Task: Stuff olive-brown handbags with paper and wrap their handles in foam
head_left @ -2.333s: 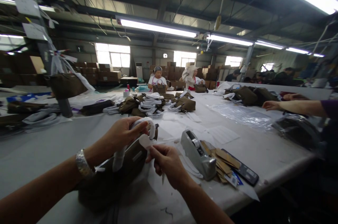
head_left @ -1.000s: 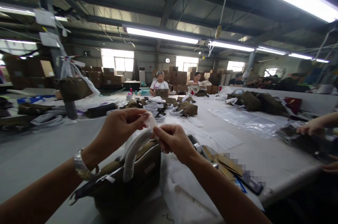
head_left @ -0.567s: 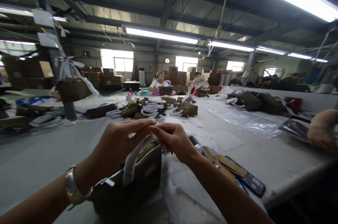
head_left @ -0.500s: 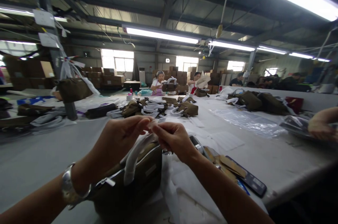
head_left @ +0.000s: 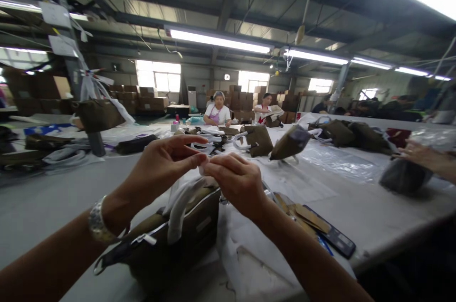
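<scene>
An olive-brown handbag (head_left: 185,235) stands on the white table (head_left: 46,207) right in front of me. Its handles (head_left: 181,202) are wrapped in white paper. My left hand (head_left: 160,169) and my right hand (head_left: 235,181) meet just above the bag, both pinching the white wrapping at the top of a handle. A metal watch band sits on my left wrist. White tissue paper (head_left: 249,254) lies under and to the right of the bag.
Brown tags (head_left: 302,214) and a dark phone (head_left: 335,240) lie to the right of my hands. Several more bags (head_left: 256,139) lie mid-table, one tumbling in the air (head_left: 290,143). A co-worker's hand (head_left: 423,157) holds a plastic-wrapped bag at right. Two people sit at the far end.
My hands stay pinched together on the handle wrapping, a little higher now. A bag has appeared in the air mid-table. The co-worker's hand at right now holds a wrapped bag.
</scene>
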Motion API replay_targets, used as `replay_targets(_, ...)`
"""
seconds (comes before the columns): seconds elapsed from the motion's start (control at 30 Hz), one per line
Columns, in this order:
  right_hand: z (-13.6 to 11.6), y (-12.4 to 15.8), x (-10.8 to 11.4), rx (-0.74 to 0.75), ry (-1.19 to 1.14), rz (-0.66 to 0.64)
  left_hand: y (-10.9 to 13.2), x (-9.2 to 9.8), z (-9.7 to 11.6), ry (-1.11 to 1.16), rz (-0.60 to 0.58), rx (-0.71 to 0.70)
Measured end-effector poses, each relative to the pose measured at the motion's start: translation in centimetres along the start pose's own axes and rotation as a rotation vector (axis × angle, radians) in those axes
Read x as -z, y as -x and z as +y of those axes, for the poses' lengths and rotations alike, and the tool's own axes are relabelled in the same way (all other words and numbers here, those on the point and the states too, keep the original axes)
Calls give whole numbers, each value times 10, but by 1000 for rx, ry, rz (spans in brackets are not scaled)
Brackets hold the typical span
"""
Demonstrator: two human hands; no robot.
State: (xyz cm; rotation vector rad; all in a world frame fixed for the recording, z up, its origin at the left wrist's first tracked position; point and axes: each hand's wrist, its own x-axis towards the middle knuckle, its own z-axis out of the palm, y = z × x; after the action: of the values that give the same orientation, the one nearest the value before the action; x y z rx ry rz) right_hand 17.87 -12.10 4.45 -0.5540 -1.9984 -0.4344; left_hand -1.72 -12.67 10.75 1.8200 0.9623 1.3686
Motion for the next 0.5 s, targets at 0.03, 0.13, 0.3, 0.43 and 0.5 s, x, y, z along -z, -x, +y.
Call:
replay_targets(0.03, 1, 4, -2, 36, 33, -31, -2, 1, -2, 50, 71, -6)
replay_targets(0.13, 5, 22, -14, 77, 101, -58, -8, 4, -16, 137, 242, -5)
replay_targets(0.3, 7, 58, -35, -98, -3, -91, -2, -3, -51, -282, 16, 12)
replay_targets(0.43, -11, 92, -42, -301, -116, -57, 5, -15, -65, -677, -207, 28)
replay_targets(0.5, -23, 110, -39, -351, -194, -46, 1, -18, -66, -743, -215, 31)
